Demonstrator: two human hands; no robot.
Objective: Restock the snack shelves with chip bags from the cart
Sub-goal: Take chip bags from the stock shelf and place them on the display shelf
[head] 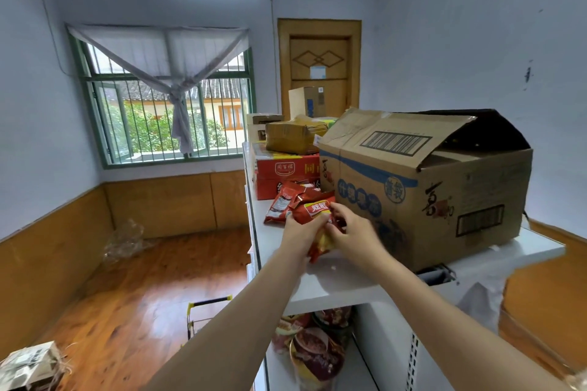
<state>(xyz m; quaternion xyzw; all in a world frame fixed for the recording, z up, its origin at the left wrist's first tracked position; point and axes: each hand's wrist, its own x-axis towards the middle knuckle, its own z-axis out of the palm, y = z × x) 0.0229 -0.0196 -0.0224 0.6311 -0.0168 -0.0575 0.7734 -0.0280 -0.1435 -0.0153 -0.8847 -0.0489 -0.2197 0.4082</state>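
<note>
A red chip bag [314, 211] with a yellow label rests on the white top shelf [336, 286]. My left hand [300, 228] grips its left side and my right hand [351, 228] holds its right edge. Both arms reach up from below. Behind it lie other red chip bags [284, 201], leaning against a red carton. The cart [206, 311] shows only its yellow-and-black handle, low at centre, partly hidden by my left arm.
A big open cardboard box [425, 187] stands on the shelf just right of my hands. A red carton [282, 171] and smaller brown boxes [293, 136] fill the far end. Red snack packs [317, 352] sit on the shelf below. Wooden floor lies to the left.
</note>
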